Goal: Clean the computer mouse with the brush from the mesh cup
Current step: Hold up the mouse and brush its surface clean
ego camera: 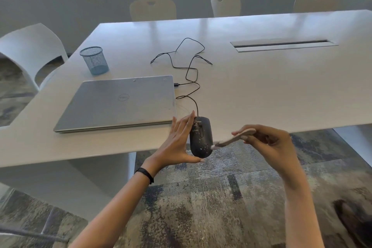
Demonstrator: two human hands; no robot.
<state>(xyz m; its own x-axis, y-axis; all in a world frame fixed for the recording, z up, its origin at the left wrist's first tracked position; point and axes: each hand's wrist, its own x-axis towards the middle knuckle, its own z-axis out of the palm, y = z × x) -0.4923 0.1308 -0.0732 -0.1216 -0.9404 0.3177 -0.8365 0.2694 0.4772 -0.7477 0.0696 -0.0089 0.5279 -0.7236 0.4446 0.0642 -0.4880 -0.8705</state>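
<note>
Near: left hand (177, 143) grip holds the speckled computer mouse (201, 137) at the desk (261, 96) edge, thumb beneath, fingers alongside | right hand (275, 143) grip pinches the brush (231, 140), bristles on its flank | Advice: short outward strokes, mouse held steady | Count, outward: one mouse, one brush, one laptop (120, 102), one mesh cup (94, 60).

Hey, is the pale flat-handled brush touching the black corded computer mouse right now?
Touching. The head view shows the bristle tip of the pale flat-handled brush meeting the lower right side of the black corded computer mouse, no gap.
</note>
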